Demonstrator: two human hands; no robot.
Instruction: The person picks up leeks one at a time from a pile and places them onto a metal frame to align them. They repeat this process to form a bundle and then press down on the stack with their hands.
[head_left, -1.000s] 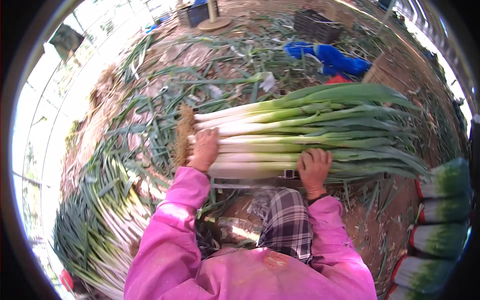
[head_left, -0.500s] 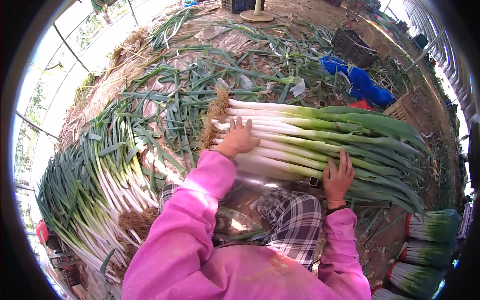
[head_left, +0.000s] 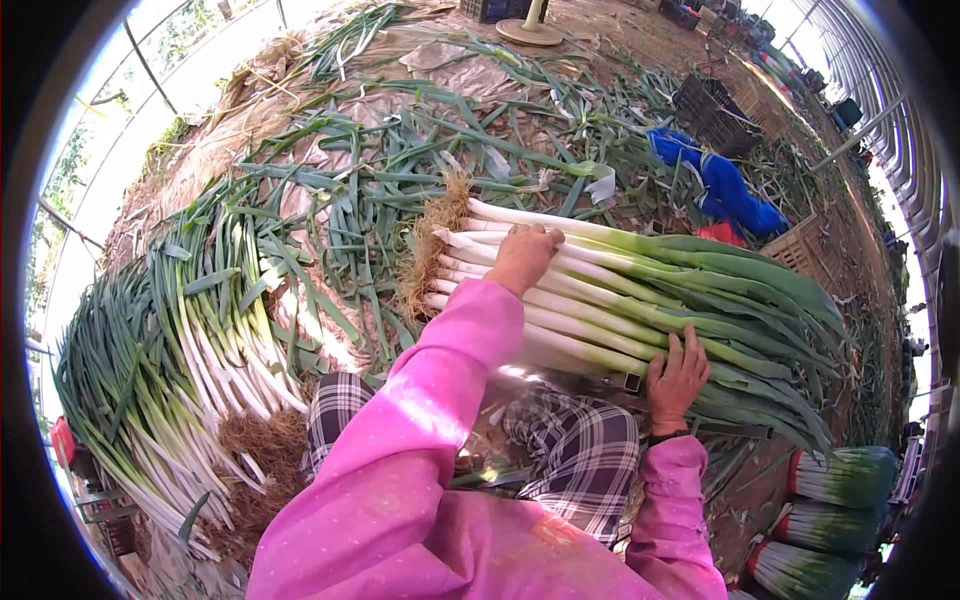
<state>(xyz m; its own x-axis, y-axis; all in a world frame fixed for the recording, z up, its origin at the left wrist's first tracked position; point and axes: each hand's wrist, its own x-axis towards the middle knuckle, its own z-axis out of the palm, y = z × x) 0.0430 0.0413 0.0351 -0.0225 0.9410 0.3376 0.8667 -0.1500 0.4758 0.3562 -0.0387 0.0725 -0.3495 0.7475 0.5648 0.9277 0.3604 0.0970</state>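
A row of thick leeks (head_left: 600,290) lies side by side across a low support in front of my knees. Their hairy roots (head_left: 432,250) point left and the dark green leaves spread right. On the white stalks of the far side, my left hand (head_left: 526,260) has its fingers curled over a leek (head_left: 575,232); the fingertips are partly hidden. My right hand (head_left: 677,380) rests flat with fingers apart on the nearer leeks, where white turns to green. Part of the dark support shows beside the right wrist.
A large heap of leeks (head_left: 190,350) lies at left. Cut leaves (head_left: 360,190) litter the ground beyond. A blue cloth (head_left: 725,185), a black crate (head_left: 715,112) and a tan crate (head_left: 795,250) are at far right. Tied leek bundles (head_left: 845,475) stand at lower right.
My left hand has moved right and slightly away along the stalks, from spread fingers near the root end to curled fingers. My right hand stays nearly in place; the view has shifted slightly.
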